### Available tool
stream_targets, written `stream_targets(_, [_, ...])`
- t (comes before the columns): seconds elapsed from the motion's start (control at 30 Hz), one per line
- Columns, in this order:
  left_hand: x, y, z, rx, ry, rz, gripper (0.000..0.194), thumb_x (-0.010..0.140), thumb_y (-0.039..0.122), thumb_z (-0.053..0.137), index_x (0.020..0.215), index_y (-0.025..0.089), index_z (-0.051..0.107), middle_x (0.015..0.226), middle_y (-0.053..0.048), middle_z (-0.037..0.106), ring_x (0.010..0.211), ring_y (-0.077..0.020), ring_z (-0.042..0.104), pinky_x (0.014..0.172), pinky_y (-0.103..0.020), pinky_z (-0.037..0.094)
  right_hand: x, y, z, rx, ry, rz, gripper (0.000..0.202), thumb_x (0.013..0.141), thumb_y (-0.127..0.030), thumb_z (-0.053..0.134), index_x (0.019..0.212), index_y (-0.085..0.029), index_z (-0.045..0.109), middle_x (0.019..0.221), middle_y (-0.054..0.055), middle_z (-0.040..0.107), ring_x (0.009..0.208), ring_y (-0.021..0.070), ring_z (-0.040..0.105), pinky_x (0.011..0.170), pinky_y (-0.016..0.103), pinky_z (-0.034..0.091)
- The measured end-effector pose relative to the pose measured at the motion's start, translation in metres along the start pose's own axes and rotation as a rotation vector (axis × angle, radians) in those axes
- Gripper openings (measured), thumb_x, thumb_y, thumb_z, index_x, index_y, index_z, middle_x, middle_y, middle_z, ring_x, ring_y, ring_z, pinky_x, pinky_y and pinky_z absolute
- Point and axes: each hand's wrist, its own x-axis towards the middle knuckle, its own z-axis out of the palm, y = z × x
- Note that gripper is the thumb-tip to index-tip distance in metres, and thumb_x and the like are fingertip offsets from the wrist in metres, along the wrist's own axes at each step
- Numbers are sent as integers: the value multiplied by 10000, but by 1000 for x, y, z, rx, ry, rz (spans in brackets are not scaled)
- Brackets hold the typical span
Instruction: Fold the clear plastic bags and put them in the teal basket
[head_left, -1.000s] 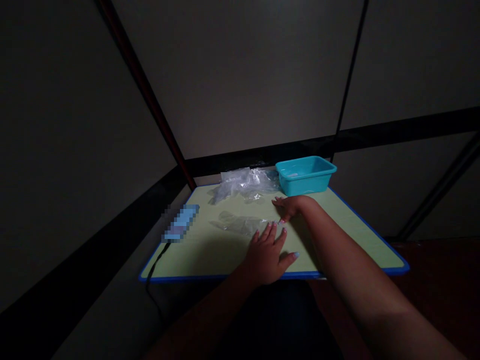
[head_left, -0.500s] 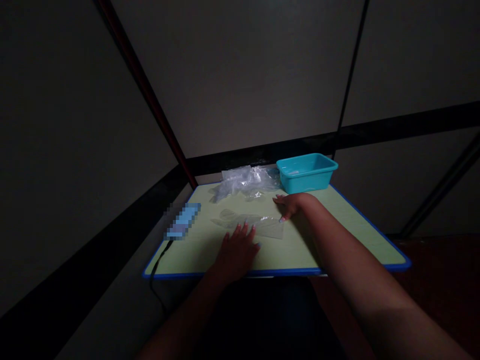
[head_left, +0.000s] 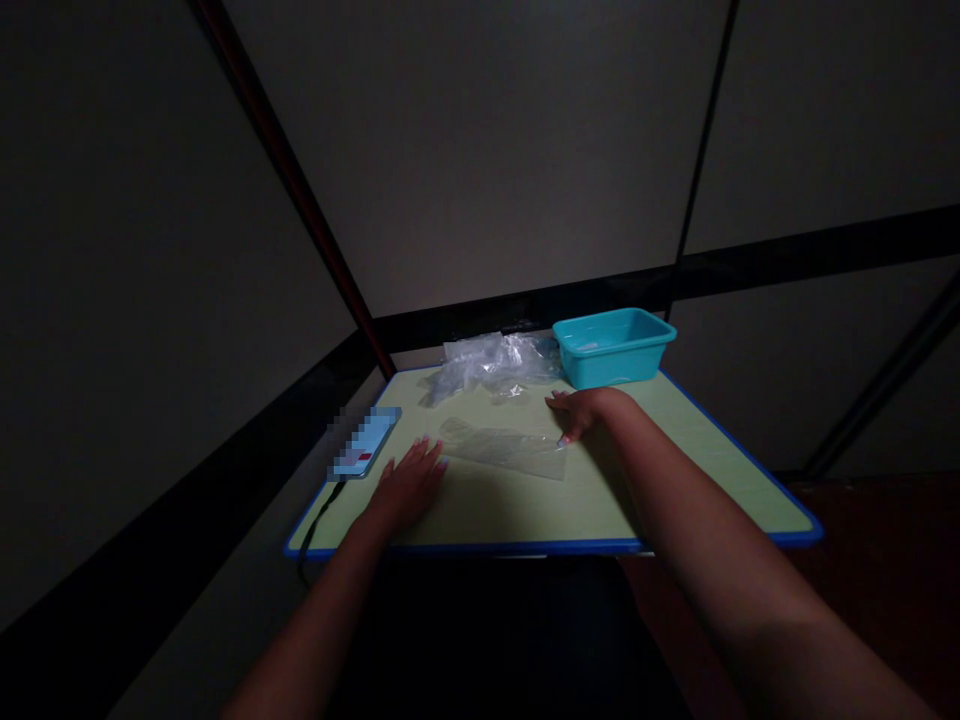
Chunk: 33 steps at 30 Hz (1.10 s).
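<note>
A clear plastic bag or glove (head_left: 510, 452) lies flat on the pale green tabletop (head_left: 600, 510). My left hand (head_left: 411, 483) rests palm down at its left end, fingers apart, holding nothing. At the bag's upper right corner is my right hand (head_left: 576, 412), thumb touching the plastic and fingers spread on the table. Behind both hands sits a crumpled pile of clear plastic (head_left: 491, 362). Right of the pile stands a turquoise basin (head_left: 619, 362), with something small and pale inside that I cannot make out.
A phone (head_left: 367, 442), partly blurred, lies at the table's left edge with a dark cable (head_left: 321, 515) hanging over the side. A grey wall (head_left: 510, 160) rises behind the table. The tabletop has a blue rim (head_left: 525, 548).
My left hand has slid left off the middle of the flat plastic to its left end. My right hand has barely moved.
</note>
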Motion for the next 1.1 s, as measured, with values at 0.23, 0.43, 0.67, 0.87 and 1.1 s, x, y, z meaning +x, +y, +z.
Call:
stream_targets(0.23, [-1, 40, 3, 28, 133, 101, 567, 954, 440, 243, 1425, 127, 282, 1505, -183, 208, 1403, -258, 139, 1081, -534, 190, -3, -5, -2, 13, 6, 17, 1193, 537, -386, 810, 1476, -167, 108, 1535, 132, 47, 1384, 334, 100, 1123, 426, 145])
stream_targets(0.43, [14, 113, 1, -57, 20, 450, 576, 945, 459, 262, 1438, 161, 246, 1526, -107, 167, 1411, -204, 116, 1102, -512, 185, -3, -4, -2, -6, -9, 5, 1232, 507, -419, 821, 1469, -112, 116, 1526, 166, 23, 1382, 336, 105, 1124, 410, 133])
stream_targets(0.67, [37, 125, 5, -81, -65, 436, 567, 948, 455, 205, 1446, 183, 230, 1528, -79, 165, 1410, -188, 125, 1112, -507, 148, 1, -1, 0, -6, 10, -12, 1229, 502, -425, 818, 1467, -119, 120, 1526, 165, 45, 1375, 344, 144, 1110, 428, 182])
stream_targets(0.87, [46, 92, 7, -45, -63, 285, 601, 943, 471, 169, 1455, 156, 193, 1535, -79, 134, 1413, -206, 107, 1105, -509, 155, 5, 5, 3, 10, 56, -33, 1122, 569, -391, 785, 1462, -129, 158, 1519, 166, 101, 1365, 356, 170, 1093, 473, 204])
stream_targets(1.1, [59, 47, 8, 14, -58, 123, 637, 933, 507, 203, 1462, 155, 168, 1535, -92, 109, 1411, -217, 104, 1101, -455, 183, 7, 6, 5, 36, 102, -17, 1163, 494, -414, 833, 1452, -193, 213, 1518, 139, 151, 1356, 366, 198, 1083, 475, 239])
